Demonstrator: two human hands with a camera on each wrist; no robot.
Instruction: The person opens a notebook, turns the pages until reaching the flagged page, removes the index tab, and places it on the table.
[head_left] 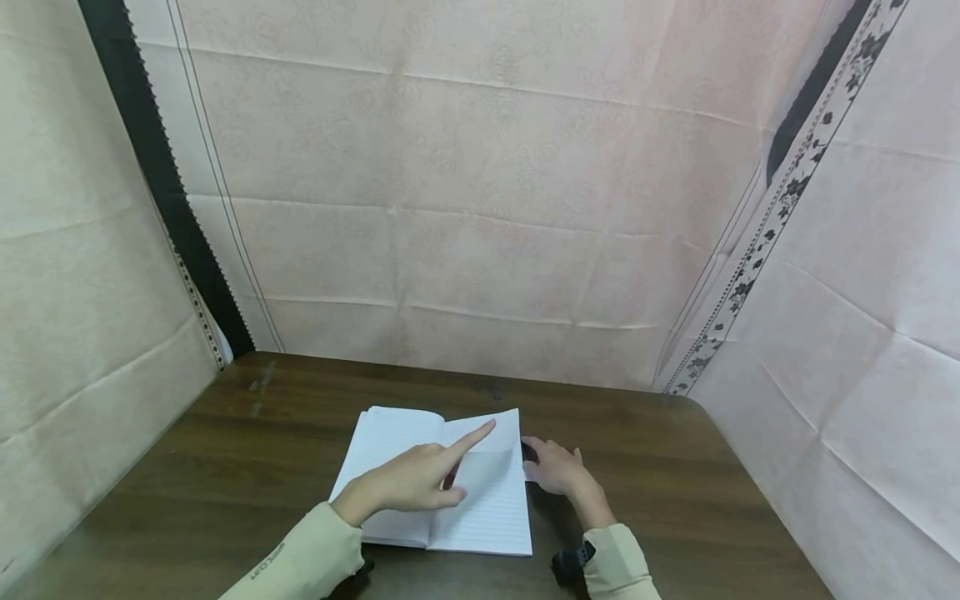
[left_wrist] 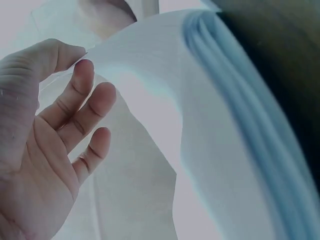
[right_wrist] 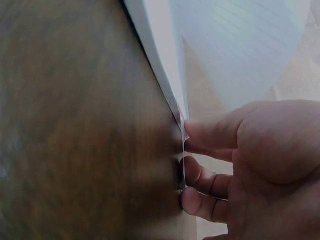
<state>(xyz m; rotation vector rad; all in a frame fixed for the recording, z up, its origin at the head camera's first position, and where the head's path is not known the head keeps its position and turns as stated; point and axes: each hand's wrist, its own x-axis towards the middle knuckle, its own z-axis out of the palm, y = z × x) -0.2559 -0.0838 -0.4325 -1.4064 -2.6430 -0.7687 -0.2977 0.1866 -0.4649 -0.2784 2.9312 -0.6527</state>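
Note:
An open notebook (head_left: pixel 480 521) with ruled white pages lies on the brown table. My left hand (head_left: pixel 412 482) is over it, index finger stretched out across the right page. In the left wrist view, the thumb and a fingertip of that hand (left_wrist: pixel 55 130) meet at the edge of a raised, curved page (left_wrist: pixel 150 45). At the notebook's right side is my right hand (head_left: pixel 553 467). Seen from the right wrist, the thumb and fingers of this hand (right_wrist: pixel 260 155) pinch a thin paper edge (right_wrist: pixel 183 112) at the notebook's side.
The wooden table (head_left: pixel 660 500) extends on both sides of the notebook. Pale cloth hangs behind (head_left: pixel 480 208) and at the left and right. A black device (head_left: pixel 572 562) is strapped on the right wrist. Tape marks (head_left: pixel 262 379) show near the table's far left corner.

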